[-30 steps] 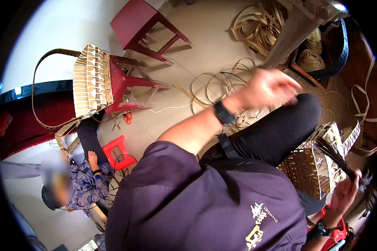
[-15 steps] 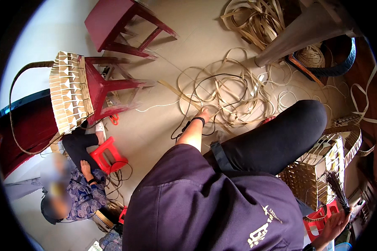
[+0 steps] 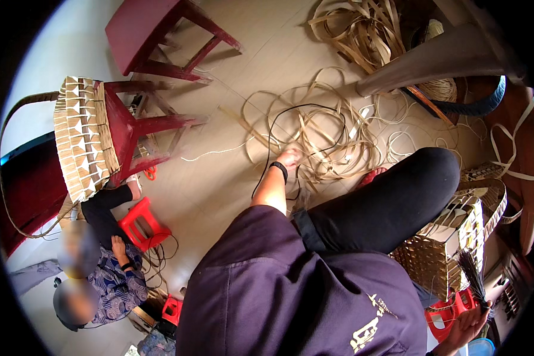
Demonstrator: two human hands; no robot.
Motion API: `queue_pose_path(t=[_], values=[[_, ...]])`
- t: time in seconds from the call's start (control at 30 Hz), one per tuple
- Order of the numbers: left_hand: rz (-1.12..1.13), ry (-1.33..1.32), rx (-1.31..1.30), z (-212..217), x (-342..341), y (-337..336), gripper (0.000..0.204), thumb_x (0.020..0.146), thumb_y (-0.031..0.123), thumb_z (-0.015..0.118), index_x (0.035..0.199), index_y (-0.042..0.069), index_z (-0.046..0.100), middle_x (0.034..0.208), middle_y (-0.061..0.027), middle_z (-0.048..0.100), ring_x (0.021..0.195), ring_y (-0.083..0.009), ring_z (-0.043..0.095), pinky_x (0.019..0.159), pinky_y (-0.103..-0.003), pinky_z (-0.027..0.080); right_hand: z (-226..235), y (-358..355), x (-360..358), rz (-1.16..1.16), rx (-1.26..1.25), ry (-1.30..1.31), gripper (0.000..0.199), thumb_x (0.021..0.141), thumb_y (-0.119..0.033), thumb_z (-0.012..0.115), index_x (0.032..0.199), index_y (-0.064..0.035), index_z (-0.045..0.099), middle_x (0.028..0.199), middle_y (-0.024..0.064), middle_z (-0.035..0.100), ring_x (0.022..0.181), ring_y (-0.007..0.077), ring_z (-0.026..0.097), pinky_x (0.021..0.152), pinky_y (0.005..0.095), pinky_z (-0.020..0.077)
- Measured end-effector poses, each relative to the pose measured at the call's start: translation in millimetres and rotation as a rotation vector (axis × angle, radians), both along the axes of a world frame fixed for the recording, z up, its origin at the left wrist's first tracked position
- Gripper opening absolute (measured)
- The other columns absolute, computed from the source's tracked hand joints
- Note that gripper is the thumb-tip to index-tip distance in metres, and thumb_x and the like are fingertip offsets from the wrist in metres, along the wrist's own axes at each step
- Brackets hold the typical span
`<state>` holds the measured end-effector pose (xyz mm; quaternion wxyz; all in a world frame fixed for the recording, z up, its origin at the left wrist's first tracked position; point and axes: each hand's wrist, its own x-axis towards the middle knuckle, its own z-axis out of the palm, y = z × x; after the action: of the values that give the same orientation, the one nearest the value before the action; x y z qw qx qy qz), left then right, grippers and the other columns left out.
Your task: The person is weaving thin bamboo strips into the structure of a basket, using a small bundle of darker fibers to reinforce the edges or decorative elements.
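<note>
**Left hand down in the strips**

The tangle of strips (image 3: 320, 136) lies on the floor (image 3: 231, 178). The left hand (image 3: 289, 159), raised a second ago, now reaches into it; grip unclear. The right hand (image 3: 469, 326) clasps a dark brush (image 3: 471, 276) beside the woven basket (image 3: 451, 243).

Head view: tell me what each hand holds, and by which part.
The left hand reaches into the loose strips on the floor; its grip cannot be told. The right hand holds a dark strand bundle by its lower end.

Red wooden stool (image 3: 154, 24), woven basket (image 3: 83, 136), seated co-worker (image 3: 101, 279).
</note>
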<state>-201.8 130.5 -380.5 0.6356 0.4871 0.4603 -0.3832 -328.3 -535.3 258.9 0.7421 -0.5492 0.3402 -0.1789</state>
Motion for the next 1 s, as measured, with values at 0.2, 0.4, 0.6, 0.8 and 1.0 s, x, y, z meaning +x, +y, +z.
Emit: queue_pose_path(t=[0.2,0.4,0.6,0.8,1.0], values=[[0.027,-0.319,0.306,-48,-61,51,0.024,0.093,0.006,0.057,0.112,0.007,0.072,0.101,-0.0048,0.073,0.089,-0.0172,0.065,0.076,-0.036,0.052,-15,-14,22,0.024,0.049,-0.008,0.038,0.102,-0.024,0.063,0.134,-0.0036,0.060,0.069,-0.0066,0.047,0.054,0.0030,0.034,0.049,0.0209,0.0266],[0.207,-0.244,0.050,-40,23,-22,0.037,0.090,0.004,0.061,0.127,0.004,0.059,0.118,-0.0116,0.067,0.098,-0.0225,0.065,0.082,-0.038,0.053,-19,-7,20,0.029,0.038,-0.012,0.037,0.103,-0.024,0.062,0.134,-0.0039,0.059,0.069,-0.0063,0.046,0.053,0.0032,0.034,0.048,0.0212,0.0266],[0.145,-0.302,-0.053,9,74,-101,0.058,0.086,-0.001,0.067,0.140,0.005,0.048,0.127,-0.0143,0.060,0.099,-0.0191,0.063,0.075,-0.033,0.054,-26,-4,11,0.004,0.055,-0.010,0.036,0.104,-0.024,0.060,0.134,-0.0041,0.059,0.069,-0.0061,0.045,0.053,0.0035,0.034,0.048,0.0214,0.0265],[0.439,-0.020,0.120,-11,83,-84,0.054,0.088,-0.002,0.058,0.135,0.020,0.041,0.106,-0.0057,0.058,0.090,-0.0206,0.060,0.075,-0.039,0.053,-26,-10,18,0.017,0.063,-0.014,0.035,0.104,-0.024,0.059,0.134,-0.0044,0.058,0.068,-0.0058,0.045,0.052,0.0037,0.033,0.047,0.0217,0.0264],[0.222,-0.192,-0.081,35,97,-93,0.049,0.093,-0.001,0.055,0.135,0.020,0.042,0.100,-0.0045,0.059,0.091,-0.0222,0.062,0.080,-0.038,0.049,-28,-11,3,-0.031,0.052,-0.010,0.034,0.105,-0.024,0.057,0.133,-0.0047,0.058,0.068,-0.0055,0.044,0.051,0.0039,0.033,0.047,0.0219,0.0264]])
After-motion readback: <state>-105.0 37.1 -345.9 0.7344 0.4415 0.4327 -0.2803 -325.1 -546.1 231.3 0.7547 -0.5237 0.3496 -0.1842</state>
